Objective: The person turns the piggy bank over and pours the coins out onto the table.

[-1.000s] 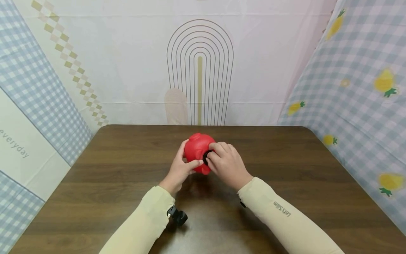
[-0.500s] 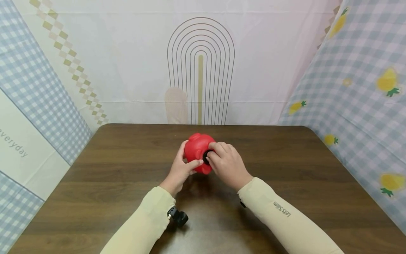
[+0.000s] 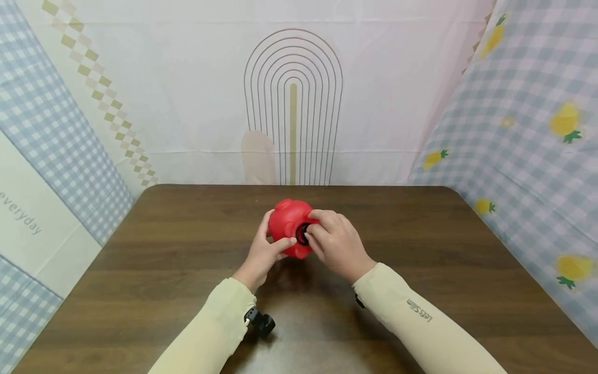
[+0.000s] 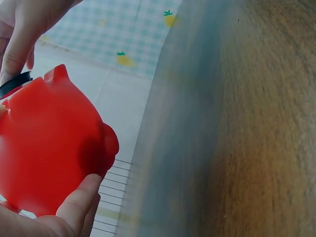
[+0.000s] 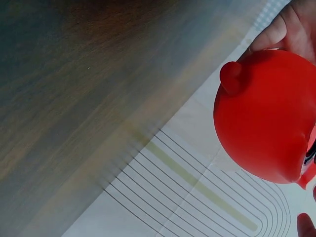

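A glossy red piggy bank (image 3: pixel 286 218), round with stubby bumps, is held above the middle of the table. My left hand (image 3: pixel 261 254) grips its left side, thumb over the near face and fingers around the back. On the end facing right sits a round black plug (image 4: pixel 17 84); in the left wrist view it stands tilted, one edge away from the red body. The thumb and fingers of my right hand (image 3: pixel 338 241) pinch this plug and hide part of it. In the right wrist view the bank (image 5: pixel 264 118) covers most of the left palm.
The brown wooden table (image 3: pixel 163 291) reaches back to a white patterned cloth (image 3: pixel 201 93). Checked cloth with a pineapple print (image 3: pixel 523 130) hangs at the right. A small black camera (image 3: pixel 261 323) is strapped to my left wrist, close over the tabletop.
The piggy bank and left hand have shifted slightly left and down in the head view. More of the black plug's round outline shows beside my right fingers, which still pinch it.
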{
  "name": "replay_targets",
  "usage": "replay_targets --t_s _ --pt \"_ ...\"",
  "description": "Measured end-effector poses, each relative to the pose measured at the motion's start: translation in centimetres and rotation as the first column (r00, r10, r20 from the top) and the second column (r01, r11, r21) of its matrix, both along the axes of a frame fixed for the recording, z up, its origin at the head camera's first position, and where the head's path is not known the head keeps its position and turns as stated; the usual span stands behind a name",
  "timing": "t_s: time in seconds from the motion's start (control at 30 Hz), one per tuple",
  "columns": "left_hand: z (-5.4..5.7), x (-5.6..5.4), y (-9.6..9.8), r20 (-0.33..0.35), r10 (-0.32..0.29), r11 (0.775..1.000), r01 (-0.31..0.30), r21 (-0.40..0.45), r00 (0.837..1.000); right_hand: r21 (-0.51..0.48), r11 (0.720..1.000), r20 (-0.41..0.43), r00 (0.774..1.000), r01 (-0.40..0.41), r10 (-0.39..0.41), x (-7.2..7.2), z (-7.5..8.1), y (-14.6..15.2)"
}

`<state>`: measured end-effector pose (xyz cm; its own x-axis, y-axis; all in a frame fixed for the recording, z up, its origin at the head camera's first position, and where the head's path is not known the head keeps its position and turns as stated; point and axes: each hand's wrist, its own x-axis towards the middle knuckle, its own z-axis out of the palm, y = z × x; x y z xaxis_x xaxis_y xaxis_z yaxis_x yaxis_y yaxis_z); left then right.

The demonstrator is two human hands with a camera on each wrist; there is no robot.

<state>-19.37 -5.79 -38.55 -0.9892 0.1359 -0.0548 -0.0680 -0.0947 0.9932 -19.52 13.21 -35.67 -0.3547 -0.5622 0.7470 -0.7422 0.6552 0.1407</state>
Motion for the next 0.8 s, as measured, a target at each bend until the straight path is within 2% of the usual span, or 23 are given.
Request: replay_targets --t_s 0.2,0.5,0.8 --pt "-0.2 0.1 0.0 0.011 -0.003 0.999 0.002 0.041 1.000 -0.031 0.999 0.036 0.999 0.009 -0.008 0.2 0.1 0.5" --pt "-0.2 0.1 -0.3 0.005 0.004 0.998 -0.004 0.063 1.000 -0.097 0.995 0.046 0.999 0.026 -0.022 0.1 0.1 1.5" --pt "-0.2 0.2 -0.3 0.009 0.010 0.997 -0.011 0.072 1.000 -0.106 0.993 0.070 0.997 0.044 -0.037 -0.1 0.0 2.6"
